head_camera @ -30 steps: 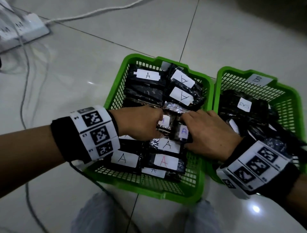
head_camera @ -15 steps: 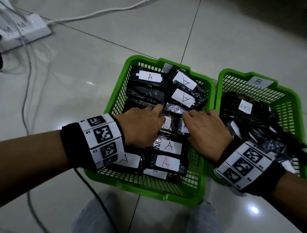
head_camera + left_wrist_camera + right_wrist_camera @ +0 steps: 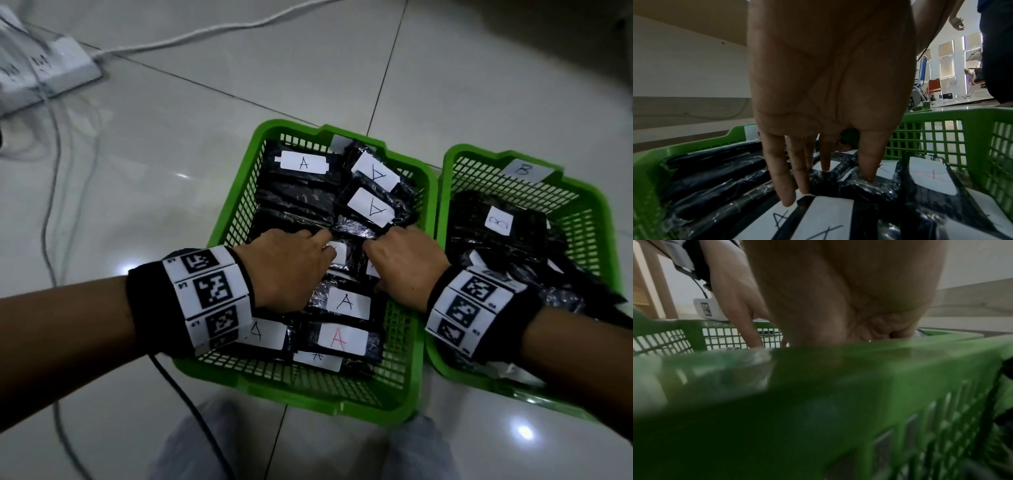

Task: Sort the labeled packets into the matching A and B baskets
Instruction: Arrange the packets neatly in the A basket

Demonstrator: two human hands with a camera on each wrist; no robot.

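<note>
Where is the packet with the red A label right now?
Head view: the red-A packet lies in the left basket, near its front edge, just below both hands.

Dim throughout — lamp glare spots on the glossy floor (image 3: 524, 432), right-wrist view badly blurred.

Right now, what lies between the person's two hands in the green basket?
In the head view, black plastic-wrapped packets with white paper labels fill the gap between the left hand and right hand, inside the green mesh basket.

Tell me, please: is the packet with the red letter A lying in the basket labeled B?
No. In the head view the packet with the red A lies in the left basket among other A packets, not in the B basket.
</note>
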